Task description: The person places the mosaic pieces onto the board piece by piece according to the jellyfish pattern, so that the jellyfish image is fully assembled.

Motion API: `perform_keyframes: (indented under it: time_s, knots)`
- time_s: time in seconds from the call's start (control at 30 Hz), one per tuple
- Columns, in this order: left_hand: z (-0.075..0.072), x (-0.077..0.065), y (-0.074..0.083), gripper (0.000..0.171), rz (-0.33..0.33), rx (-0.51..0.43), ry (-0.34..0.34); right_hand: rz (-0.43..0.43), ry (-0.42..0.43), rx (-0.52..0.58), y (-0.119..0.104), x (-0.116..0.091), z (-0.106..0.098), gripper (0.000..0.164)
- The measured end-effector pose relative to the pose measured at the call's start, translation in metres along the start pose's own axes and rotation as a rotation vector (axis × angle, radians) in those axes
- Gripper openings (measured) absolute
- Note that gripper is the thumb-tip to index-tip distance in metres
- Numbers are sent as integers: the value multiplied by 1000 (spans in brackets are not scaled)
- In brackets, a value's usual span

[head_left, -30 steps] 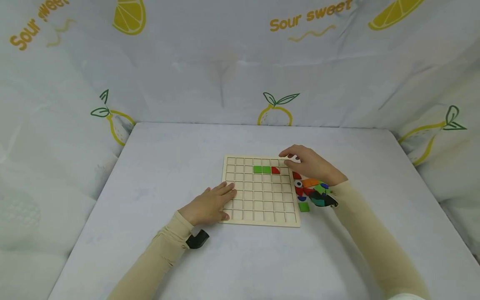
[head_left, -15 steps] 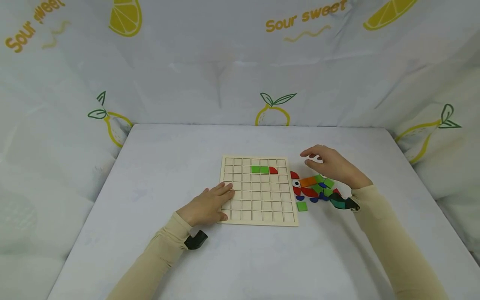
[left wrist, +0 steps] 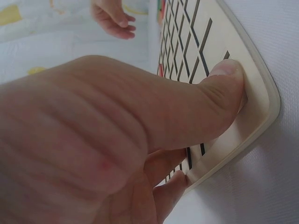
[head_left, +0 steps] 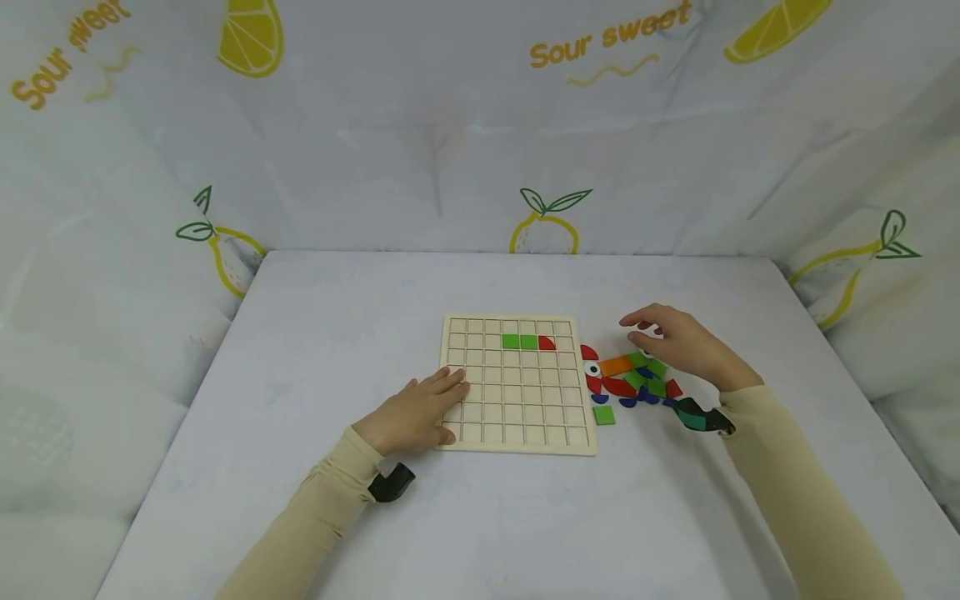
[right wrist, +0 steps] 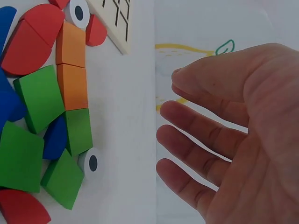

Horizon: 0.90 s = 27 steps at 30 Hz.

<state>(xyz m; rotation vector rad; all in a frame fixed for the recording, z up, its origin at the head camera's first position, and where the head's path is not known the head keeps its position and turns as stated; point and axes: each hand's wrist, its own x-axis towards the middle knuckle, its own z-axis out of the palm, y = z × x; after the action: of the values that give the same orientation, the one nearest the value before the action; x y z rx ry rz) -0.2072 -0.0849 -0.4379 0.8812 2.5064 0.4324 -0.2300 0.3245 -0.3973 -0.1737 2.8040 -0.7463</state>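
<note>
A pale wooden grid board (head_left: 525, 392) lies flat on the table. In one of its upper rows sit two green square tiles (head_left: 520, 342) side by side, with a red quarter-round tile (head_left: 547, 342) at their right. My left hand (head_left: 416, 410) rests on the board's left edge, fingers spread and straight; the left wrist view shows its thumb (left wrist: 215, 98) on the rim. Above the loose pieces right of the board hovers my right hand (head_left: 686, 343). Its fingers are loosely bent, and the right wrist view shows nothing held.
Right of the board lies a cluster of pieces: orange squares (right wrist: 72, 86), green squares (right wrist: 39, 98), red rounded pieces (right wrist: 35, 39), blue pieces (right wrist: 56, 137) and white eye discs (right wrist: 88, 163). A lone green square (head_left: 603, 415) lies nearer the front. A lemon-print cloth (head_left: 375, 125) hangs behind.
My right hand has moved from the board's upper right corner rightward, then slightly down over the loose pieces. My left hand stays on the board. The tiles on the board look the same.
</note>
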Motion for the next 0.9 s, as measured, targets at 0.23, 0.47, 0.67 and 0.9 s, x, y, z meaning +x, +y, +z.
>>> perform_keyframes:
  time_s: [0.23, 0.47, 0.67, 0.9]
  knots:
    - [1, 0, 0, 75, 6, 11, 2, 11, 4, -24, 12, -1, 8, 36]
    - [2, 1, -1, 76, 3, 27, -1, 21, -43, -39, 18, -1, 13, 36]
    - [1, 0, -1, 76, 2, 24, -2, -23, -72, -54, 25, -1, 17, 35]
    - [2, 1, -2, 76, 6, 15, 1, -9, -60, -88, 33, 7, 22, 35]
